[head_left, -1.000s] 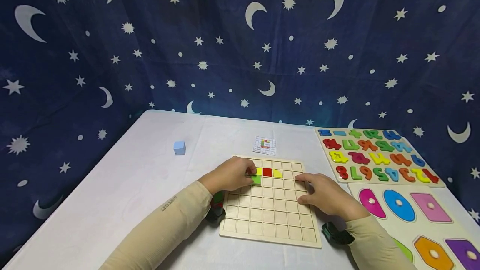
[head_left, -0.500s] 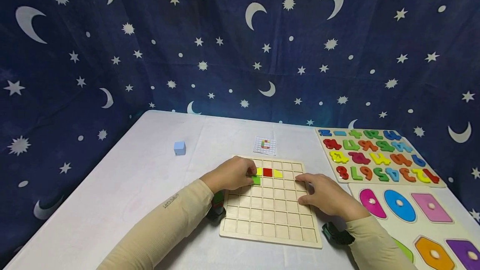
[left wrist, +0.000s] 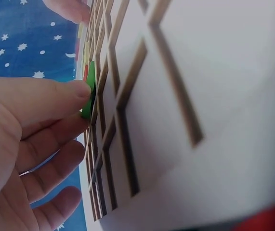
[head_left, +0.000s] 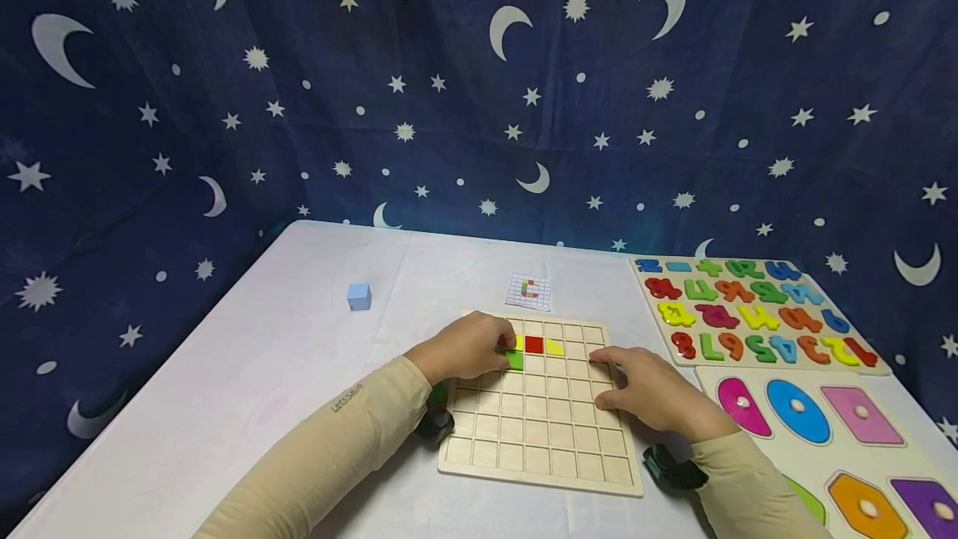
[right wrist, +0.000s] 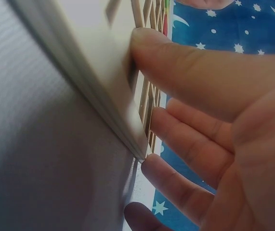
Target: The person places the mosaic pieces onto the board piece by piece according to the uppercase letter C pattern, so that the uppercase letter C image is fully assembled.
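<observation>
Green tile (head_left: 513, 359) lies flat, pinched by left hand (head_left: 458, 349); right hand (head_left: 649, 393), fingers relaxed, rests on grid board (head_left: 540, 422).

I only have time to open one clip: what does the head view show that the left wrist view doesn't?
Only the head view shows the blue cube, pattern card, number puzzle, and the right hand resting on the grid board.
Only the left wrist view shows the fingertips close up against the green tile.
Both show the left hand, green tile and grid board.
</observation>
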The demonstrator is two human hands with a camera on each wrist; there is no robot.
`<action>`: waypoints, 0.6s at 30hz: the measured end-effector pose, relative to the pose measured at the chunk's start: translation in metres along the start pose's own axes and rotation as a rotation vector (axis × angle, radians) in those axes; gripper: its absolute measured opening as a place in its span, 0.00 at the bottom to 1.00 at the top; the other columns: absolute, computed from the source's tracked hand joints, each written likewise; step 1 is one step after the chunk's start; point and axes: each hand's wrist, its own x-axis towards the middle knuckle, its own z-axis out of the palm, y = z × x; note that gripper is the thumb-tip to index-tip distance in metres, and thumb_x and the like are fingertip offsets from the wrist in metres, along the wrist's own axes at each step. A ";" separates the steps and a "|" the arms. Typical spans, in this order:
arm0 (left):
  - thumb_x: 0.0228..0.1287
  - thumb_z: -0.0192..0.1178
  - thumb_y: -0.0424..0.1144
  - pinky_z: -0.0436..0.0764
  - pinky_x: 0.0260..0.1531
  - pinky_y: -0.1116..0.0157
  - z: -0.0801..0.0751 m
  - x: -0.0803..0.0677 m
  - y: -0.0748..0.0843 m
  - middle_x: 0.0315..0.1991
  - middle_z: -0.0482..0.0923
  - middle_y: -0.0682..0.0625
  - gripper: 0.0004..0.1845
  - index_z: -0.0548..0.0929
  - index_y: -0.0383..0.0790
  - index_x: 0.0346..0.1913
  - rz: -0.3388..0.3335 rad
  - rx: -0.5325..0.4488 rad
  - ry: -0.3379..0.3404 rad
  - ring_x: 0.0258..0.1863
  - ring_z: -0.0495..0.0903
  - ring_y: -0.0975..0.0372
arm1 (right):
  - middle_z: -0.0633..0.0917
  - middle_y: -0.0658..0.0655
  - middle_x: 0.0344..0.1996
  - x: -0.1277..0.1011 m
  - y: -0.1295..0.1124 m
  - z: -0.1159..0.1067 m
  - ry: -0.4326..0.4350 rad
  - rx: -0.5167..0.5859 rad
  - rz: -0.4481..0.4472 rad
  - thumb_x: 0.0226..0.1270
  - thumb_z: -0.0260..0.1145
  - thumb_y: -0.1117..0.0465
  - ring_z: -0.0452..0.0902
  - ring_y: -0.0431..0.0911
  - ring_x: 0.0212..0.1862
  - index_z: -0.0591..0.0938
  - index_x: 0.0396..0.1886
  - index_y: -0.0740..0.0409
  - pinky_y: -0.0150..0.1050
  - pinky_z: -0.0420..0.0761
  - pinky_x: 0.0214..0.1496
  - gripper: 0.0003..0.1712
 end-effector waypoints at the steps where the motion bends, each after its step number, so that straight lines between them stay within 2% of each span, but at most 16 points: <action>1: 0.61 0.71 0.35 0.77 0.44 0.67 0.000 0.000 0.000 0.38 0.84 0.53 0.10 0.86 0.39 0.44 0.000 0.000 0.001 0.34 0.75 0.65 | 0.78 0.65 0.60 0.000 0.000 0.000 0.001 0.001 0.003 0.55 0.79 0.56 0.71 0.63 0.63 0.78 0.64 0.58 0.65 0.67 0.63 0.37; 7: 0.60 0.71 0.35 0.77 0.42 0.66 0.000 0.001 0.002 0.37 0.83 0.53 0.09 0.86 0.39 0.43 -0.004 -0.003 0.001 0.33 0.75 0.63 | 0.78 0.65 0.60 0.000 0.001 0.000 0.003 0.005 -0.003 0.55 0.79 0.57 0.71 0.63 0.63 0.78 0.64 0.59 0.65 0.68 0.63 0.36; 18: 0.60 0.71 0.35 0.78 0.45 0.65 0.000 -0.001 0.003 0.38 0.84 0.53 0.09 0.86 0.39 0.43 -0.001 -0.002 -0.002 0.35 0.76 0.64 | 0.78 0.65 0.61 0.000 -0.001 -0.001 -0.006 0.002 -0.005 0.54 0.79 0.55 0.70 0.64 0.63 0.78 0.64 0.59 0.65 0.67 0.63 0.37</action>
